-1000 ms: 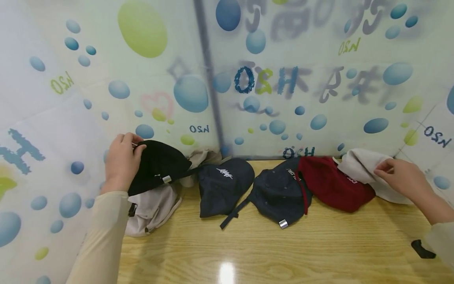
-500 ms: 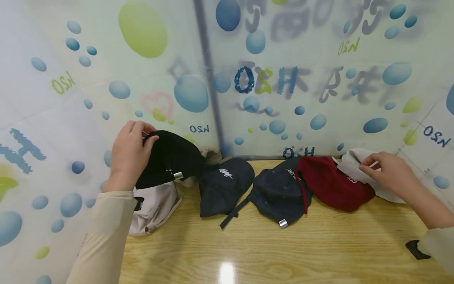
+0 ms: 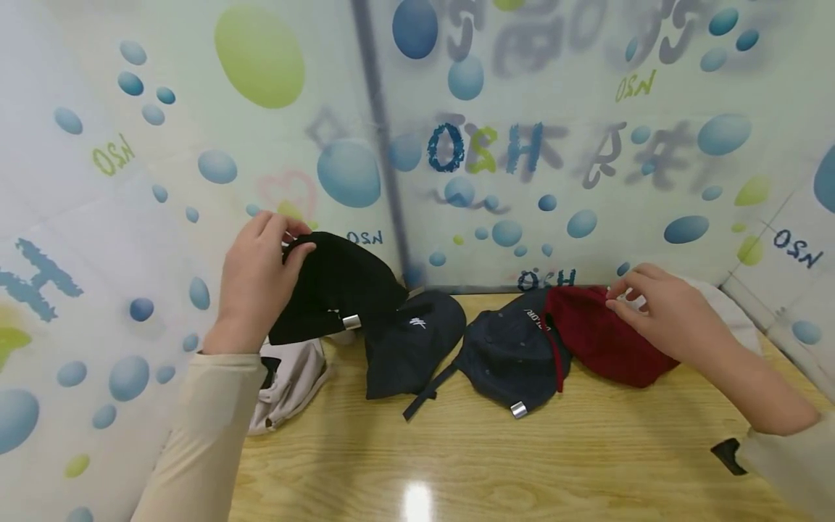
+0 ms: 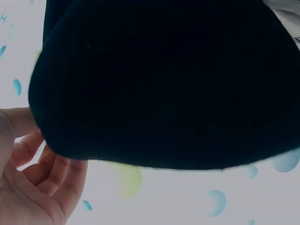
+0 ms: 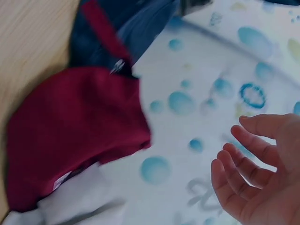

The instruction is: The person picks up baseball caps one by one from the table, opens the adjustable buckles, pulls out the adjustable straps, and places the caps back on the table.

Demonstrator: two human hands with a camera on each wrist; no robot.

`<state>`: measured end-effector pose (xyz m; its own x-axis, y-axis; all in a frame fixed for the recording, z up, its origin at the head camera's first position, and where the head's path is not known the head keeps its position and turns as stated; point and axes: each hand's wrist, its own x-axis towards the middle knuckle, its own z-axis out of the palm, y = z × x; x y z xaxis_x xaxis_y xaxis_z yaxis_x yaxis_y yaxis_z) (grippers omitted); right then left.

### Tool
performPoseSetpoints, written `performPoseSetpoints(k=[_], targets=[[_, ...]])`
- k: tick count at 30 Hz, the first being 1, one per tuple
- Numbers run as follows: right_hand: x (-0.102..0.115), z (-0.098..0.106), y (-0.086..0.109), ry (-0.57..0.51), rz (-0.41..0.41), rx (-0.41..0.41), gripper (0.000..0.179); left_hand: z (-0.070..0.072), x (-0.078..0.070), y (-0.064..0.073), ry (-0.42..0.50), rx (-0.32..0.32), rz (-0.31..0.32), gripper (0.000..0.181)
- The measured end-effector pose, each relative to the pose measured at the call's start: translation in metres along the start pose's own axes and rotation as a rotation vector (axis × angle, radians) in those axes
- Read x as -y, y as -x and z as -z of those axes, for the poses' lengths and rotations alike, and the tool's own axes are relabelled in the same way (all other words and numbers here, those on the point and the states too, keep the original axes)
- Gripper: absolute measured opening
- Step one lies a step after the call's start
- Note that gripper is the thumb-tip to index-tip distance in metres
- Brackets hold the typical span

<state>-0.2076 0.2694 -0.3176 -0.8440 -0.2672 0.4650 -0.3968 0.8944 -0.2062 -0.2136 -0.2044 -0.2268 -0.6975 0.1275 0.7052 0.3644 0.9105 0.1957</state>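
Note:
My left hand [image 3: 261, 279] pinches the edge of a black cap [image 3: 339, 279] with a metal strap buckle, lifted above the row of caps. In the left wrist view the black cap [image 4: 159, 89] fills most of the picture, its edge between thumb and fingers. My right hand [image 3: 672, 312] holds nothing, its fingers loosely bent over the dark red cap [image 3: 607, 341]. In the right wrist view that hand [image 5: 262, 164] appears apart from the red cap [image 5: 79, 126]. Two navy caps, one with a white logo [image 3: 411, 355] and one with a metal buckle [image 3: 512, 355], lie between the hands.
A pale cap [image 3: 293, 377] lies at the left below the black one. Behind the right hand is a whitish cap [image 3: 733, 319]. The caps lie on a wooden table [image 3: 457, 464] against a bubble-patterned curtain [image 3: 574, 174].
The left hand has raised the black cap and carried it to the right, over the edge of the logo cap. My right hand has moved left from the whitish cap to over the red cap.

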Motion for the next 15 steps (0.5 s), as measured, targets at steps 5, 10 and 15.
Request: performPoseSetpoints(k=[5,10,15], targets=[[0.031,0.003,-0.006,0.009,0.098,-0.048,0.013,0.000,-0.013,-0.002,0.020,-0.032,-0.063,0.019],[0.061,0.007,-0.013,0.010,0.203,-0.089,0.016,-0.002,-0.027,-0.004,0.032,-0.037,-0.117,0.020],[0.089,0.009,-0.018,-0.020,0.300,-0.126,0.015,-0.006,-0.038,-0.005,0.033,-0.015,-0.144,0.021]])
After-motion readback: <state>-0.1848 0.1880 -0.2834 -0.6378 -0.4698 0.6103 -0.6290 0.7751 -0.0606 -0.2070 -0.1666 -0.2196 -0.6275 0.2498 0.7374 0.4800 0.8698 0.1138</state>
